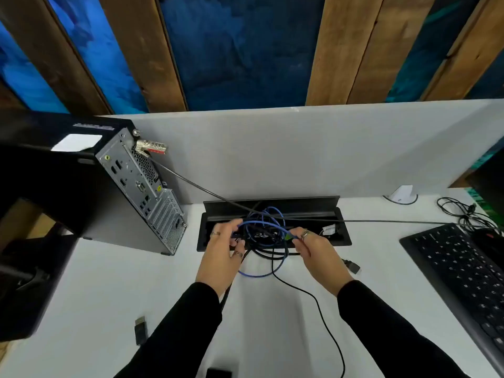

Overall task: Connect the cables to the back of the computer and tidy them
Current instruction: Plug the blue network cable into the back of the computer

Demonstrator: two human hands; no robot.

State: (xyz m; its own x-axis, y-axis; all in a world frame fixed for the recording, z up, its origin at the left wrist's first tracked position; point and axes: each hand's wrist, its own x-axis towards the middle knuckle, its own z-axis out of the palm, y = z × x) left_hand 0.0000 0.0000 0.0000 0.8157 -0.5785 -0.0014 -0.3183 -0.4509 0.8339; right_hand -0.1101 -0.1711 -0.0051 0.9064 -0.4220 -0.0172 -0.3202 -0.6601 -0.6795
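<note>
A black desktop computer (141,184) stands at the left of the white desk with its grey port panel turned toward me. A tangle of blue network cable (261,273) and black cables (308,291) spills from the open black cable box (343,238) in the desk's middle. My left hand (221,255) holds a loop of the blue cable and a black cable at the box's left. My right hand (313,249) pinches the blue cable's green-tipped plug (288,237) at the box's right.
A combination lock (151,147) on the computer's top corner trails a grey security cable (381,221) rightward. A black keyboard (463,274) lies at the right, thin black wires (463,211) behind it. Loose black connectors (140,330) (353,265) lie on the desk. A grey partition (300,148) stands behind.
</note>
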